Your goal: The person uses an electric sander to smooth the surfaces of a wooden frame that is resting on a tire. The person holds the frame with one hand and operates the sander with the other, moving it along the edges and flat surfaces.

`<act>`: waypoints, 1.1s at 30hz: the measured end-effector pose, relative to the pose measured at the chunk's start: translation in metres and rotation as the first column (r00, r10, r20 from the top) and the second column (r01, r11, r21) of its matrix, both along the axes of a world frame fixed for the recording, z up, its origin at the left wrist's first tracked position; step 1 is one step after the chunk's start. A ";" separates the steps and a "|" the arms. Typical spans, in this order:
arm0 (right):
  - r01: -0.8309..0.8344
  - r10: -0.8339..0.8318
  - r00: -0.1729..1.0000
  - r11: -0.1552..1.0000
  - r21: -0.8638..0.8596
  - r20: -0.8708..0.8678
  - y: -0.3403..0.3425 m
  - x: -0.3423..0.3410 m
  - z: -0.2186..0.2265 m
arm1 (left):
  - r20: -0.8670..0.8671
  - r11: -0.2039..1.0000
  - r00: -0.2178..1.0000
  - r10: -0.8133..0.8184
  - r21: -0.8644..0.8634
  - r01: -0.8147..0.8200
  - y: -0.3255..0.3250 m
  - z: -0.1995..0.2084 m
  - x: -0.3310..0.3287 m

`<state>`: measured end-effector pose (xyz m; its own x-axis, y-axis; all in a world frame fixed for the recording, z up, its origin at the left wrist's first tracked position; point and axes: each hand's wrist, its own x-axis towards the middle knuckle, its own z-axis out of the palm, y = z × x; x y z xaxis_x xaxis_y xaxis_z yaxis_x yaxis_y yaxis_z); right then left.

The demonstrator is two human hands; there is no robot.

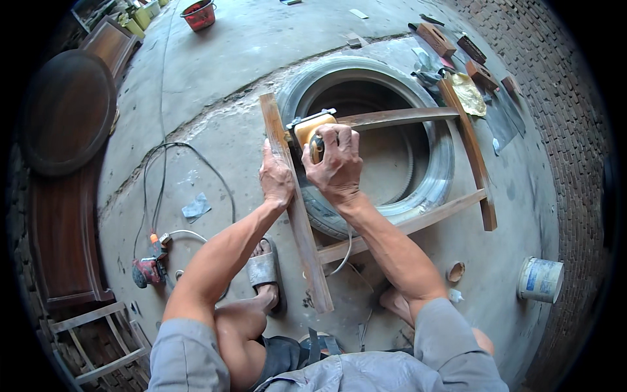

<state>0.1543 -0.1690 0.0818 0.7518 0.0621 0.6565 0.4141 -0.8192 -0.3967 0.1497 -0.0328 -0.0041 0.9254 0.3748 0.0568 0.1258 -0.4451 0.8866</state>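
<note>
My right hand (334,162) is wrapped round a yellow electric sander (315,124), held at the inner side of the left bar of a wooden frame (307,251), by its upper crosspiece. Whether the sander's pad touches the wood is hard to see. My left hand (277,179) grips that same bar from its outer side, a little nearer to me. Two long bars and two crosspieces make up the frame, which rests over a large grey tire (366,67) lying flat on the floor. A pale cord (347,251) hangs below my right forearm.
Dark cords (196,145) and a red power tool (149,269) lie at left, beside dark wooden furniture (65,225). A white bucket (541,279) stands at right. Bricks (436,40) and a crumpled yellowish sheet (467,95) lie far right. A red bucket (198,16) is far left.
</note>
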 end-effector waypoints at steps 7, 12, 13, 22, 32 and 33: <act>-0.052 0.051 0.999 0.999 -0.018 -0.010 -0.009 0.002 -0.003 | -0.103 0.995 0.990 -0.101 -0.026 0.099 -0.002 0.008 -0.002; -0.034 0.035 0.998 0.999 -0.008 0.048 -0.069 0.020 -0.003 | -0.110 0.984 0.993 -0.031 0.171 0.049 -0.003 0.005 -0.001; 0.018 -0.016 0.998 1.000 -0.023 0.060 -0.089 0.027 -0.004 | -0.087 0.976 0.995 -0.042 0.211 0.060 -0.005 0.002 -0.001; 0.259 -0.260 0.964 0.966 0.020 0.051 -0.250 0.088 -0.004 | -0.107 0.978 0.991 -0.082 0.184 0.101 -0.003 0.017 -0.005; 0.355 -0.354 0.935 0.931 0.082 -0.030 -0.365 0.128 -0.005 | -0.155 0.978 0.984 -0.091 0.171 0.117 -0.003 0.022 -0.005; 0.363 -0.361 0.932 0.928 0.080 -0.034 -0.372 0.131 -0.006 | -0.133 0.976 0.988 -0.083 0.190 0.108 -0.004 0.021 -0.005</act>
<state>0.2851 -0.5405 0.0762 0.7252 -0.2709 0.6330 0.0872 -0.8758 -0.4747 0.1445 -0.0368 0.0171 0.9608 0.2772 0.0031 0.1775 -0.6236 0.7613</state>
